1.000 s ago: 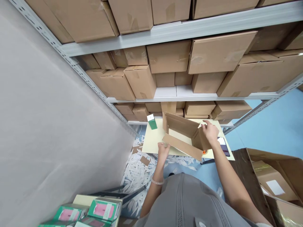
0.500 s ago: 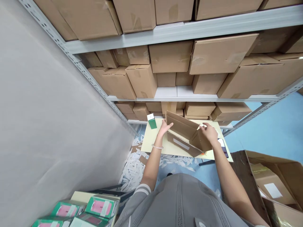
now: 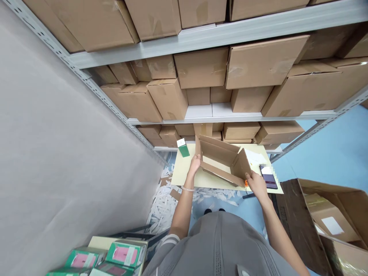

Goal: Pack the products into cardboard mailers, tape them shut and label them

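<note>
A cardboard box [image 3: 220,171] is held over the pale yellow table, and the tabletop shows through its open bottom. My left hand [image 3: 196,164] grips its left end near the front corner. At the right end, my right hand [image 3: 257,185] has its fingers closed on the near lower corner. A small green and white box [image 3: 183,148] stands on the table left of the cardboard one. Right of it lie a phone [image 3: 268,177] and white paper [image 3: 254,157]. A small orange object [image 3: 246,183] shows beside my right fingers.
Shelves [image 3: 230,36] packed with cardboard boxes rise behind the table [image 3: 181,172]. A large open carton [image 3: 306,230] holding packages stands at right. Green and pink boxes [image 3: 123,253] are stacked at lower left. Paper strips [image 3: 163,209] litter the floor by the wall.
The cardboard box has turned so its opening faces up more. My left hand has closed on its left end, and my right hand has moved down from the upper edge to the near corner.
</note>
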Demonstrator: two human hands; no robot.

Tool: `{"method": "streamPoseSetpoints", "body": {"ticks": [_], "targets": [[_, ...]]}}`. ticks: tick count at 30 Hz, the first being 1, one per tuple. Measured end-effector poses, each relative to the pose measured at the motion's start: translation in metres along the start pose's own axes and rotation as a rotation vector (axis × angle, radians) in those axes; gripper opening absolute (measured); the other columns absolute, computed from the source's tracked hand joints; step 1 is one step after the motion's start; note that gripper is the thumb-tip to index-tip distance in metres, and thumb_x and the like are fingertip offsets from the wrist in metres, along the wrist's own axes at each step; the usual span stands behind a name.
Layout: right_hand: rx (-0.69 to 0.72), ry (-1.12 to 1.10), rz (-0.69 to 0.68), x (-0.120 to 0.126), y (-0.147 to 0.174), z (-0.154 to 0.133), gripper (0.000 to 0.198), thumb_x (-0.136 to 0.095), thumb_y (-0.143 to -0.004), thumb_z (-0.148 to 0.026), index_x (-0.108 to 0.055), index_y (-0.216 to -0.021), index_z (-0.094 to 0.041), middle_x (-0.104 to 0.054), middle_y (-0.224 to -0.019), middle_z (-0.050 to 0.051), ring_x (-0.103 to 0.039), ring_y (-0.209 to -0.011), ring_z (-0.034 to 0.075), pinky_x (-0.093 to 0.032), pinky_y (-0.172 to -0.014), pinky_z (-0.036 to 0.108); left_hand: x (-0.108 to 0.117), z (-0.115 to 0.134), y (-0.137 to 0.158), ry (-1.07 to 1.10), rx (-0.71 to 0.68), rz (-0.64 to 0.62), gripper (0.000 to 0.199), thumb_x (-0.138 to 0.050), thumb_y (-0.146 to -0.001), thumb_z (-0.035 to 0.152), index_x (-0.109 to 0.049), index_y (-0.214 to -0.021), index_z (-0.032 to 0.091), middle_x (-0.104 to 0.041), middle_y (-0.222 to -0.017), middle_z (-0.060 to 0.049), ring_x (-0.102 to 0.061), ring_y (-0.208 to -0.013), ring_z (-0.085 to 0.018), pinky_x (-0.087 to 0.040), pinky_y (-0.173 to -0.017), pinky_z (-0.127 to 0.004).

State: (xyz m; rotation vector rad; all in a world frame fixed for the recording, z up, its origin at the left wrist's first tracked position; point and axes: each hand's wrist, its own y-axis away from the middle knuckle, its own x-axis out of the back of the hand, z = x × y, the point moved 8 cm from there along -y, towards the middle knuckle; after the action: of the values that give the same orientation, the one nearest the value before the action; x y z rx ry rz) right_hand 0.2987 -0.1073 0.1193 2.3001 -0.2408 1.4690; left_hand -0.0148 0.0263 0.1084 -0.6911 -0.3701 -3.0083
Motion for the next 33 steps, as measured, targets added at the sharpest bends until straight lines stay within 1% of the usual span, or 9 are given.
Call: {"method": "streamPoseSetpoints", "body": {"ticks": [5,11,16,19,24,26,28,30,33], "targets": [[0.018,-0.048,0.080,0.022,-0.022,-0.015,0.043,-0.035,-0.096,-0.036,-0.070,-0.102,-0.013,-0.074,-0.094,0.017,-0.068,-0.091,0.028,-0.040,-0.066,0.029,0.025,-0.006,0.016,-0.093,0.016,0.040,0.037,-0.038,-0.096,0.033,-0.069,-0.097,0.012,-0.073,-0.103,-0.017,-0.066,-0.101,-0.026,-0.047,-0.090,-0.035],[0.033,0.100,0.109,0.036,-0.033,-0.039,0.043,-0.035,-0.096,-0.034,-0.068,-0.112,-0.012,-0.073,-0.093,0.019,-0.069,-0.090,0.030,-0.043,-0.070,0.032,0.041,0.000,0.059,-0.194,0.019,0.100,0.043,-0.040,-0.096,0.034,-0.063,-0.126,0.015,-0.071,-0.117,-0.017,-0.063,-0.115,-0.030,-0.044,-0.096,-0.034],[0.069,0.184,0.043,0.019,-0.027,-0.056,0.043,-0.035,-0.096,-0.028,-0.061,-0.126,-0.014,-0.072,-0.101,0.020,-0.068,-0.097,0.032,-0.046,-0.077,0.037,0.037,-0.009,0.082,-0.254,0.097,0.087,0.055,-0.042,-0.095,0.031,-0.044,-0.148,0.018,-0.069,-0.123,-0.016,-0.065,-0.114,-0.031,-0.044,-0.097,-0.037],[0.035,0.187,0.028,0.010,-0.021,-0.056,0.045,-0.035,-0.097,-0.028,-0.056,-0.134,-0.015,-0.072,-0.102,0.020,-0.069,-0.098,0.032,-0.047,-0.080,0.039,0.032,-0.013,0.089,-0.210,0.037,0.079,0.058,-0.044,-0.094,0.027,-0.039,-0.151,0.023,-0.058,-0.142,-0.010,-0.058,-0.125,-0.027,-0.042,-0.104,-0.035],[0.051,0.176,-0.004,-0.003,-0.011,-0.062,0.053,-0.027,-0.101,-0.036,-0.036,-0.151,-0.021,-0.068,-0.117,0.021,-0.069,-0.101,0.034,-0.048,-0.087,0.047,0.017,-0.018,0.097,-0.244,-0.065,0.007,0.050,-0.045,-0.096,0.029,-0.049,-0.145,0.026,-0.027,-0.162,-0.007,-0.050,-0.135,-0.027,-0.043,-0.107,-0.035],[0.097,0.172,-0.037,-0.013,-0.007,-0.069,0.059,-0.024,-0.101,-0.044,-0.027,-0.155,-0.020,-0.057,-0.136,0.024,-0.066,-0.109,0.037,-0.047,-0.090,0.052,0.009,-0.020,0.098,-0.301,-0.077,-0.043,0.051,-0.046,-0.096,0.031,-0.046,-0.147,0.025,-0.018,-0.165,-0.008,-0.050,-0.135,-0.030,-0.044,-0.106,-0.038],[0.147,0.174,-0.080,-0.024,-0.004,-0.072,0.069,-0.027,-0.099,-0.054,-0.023,-0.157,-0.016,-0.038,-0.152,0.028,-0.059,-0.120,0.041,-0.045,-0.094,0.055,0.005,-0.022,0.097,-0.351,-0.088,-0.083,0.055,-0.045,-0.097,0.035,-0.041,-0.150,0.023,-0.012,-0.166,-0.009,-0.047,-0.137,-0.032,-0.042,-0.109,-0.040],[0.181,0.166,-0.129,-0.034,-0.005,-0.069,0.079,-0.033,-0.095,-0.064,-0.025,-0.156,-0.015,-0.024,-0.159,0.028,-0.050,-0.131,0.043,-0.043,-0.099,0.056,0.005,-0.024,0.095,-0.391,-0.094,-0.135,0.058,-0.040,-0.098,0.042,-0.036,-0.152,0.022,-0.008,-0.166,-0.010,-0.040,-0.142,-0.032,-0.039,-0.112,-0.042],[0.268,0.047,-0.150,-0.039,-0.015,-0.054,0.070,-0.035,-0.095,-0.062,-0.039,-0.151,-0.019,-0.028,-0.160,0.019,-0.040,-0.140,0.038,-0.040,-0.108,0.051,0.011,-0.028,0.090,-0.388,-0.127,-0.251,0.062,-0.032,-0.100,0.051,-0.034,-0.153,0.020,-0.006,-0.166,-0.008,-0.023,-0.150,-0.027,-0.030,-0.118,-0.039]]}}
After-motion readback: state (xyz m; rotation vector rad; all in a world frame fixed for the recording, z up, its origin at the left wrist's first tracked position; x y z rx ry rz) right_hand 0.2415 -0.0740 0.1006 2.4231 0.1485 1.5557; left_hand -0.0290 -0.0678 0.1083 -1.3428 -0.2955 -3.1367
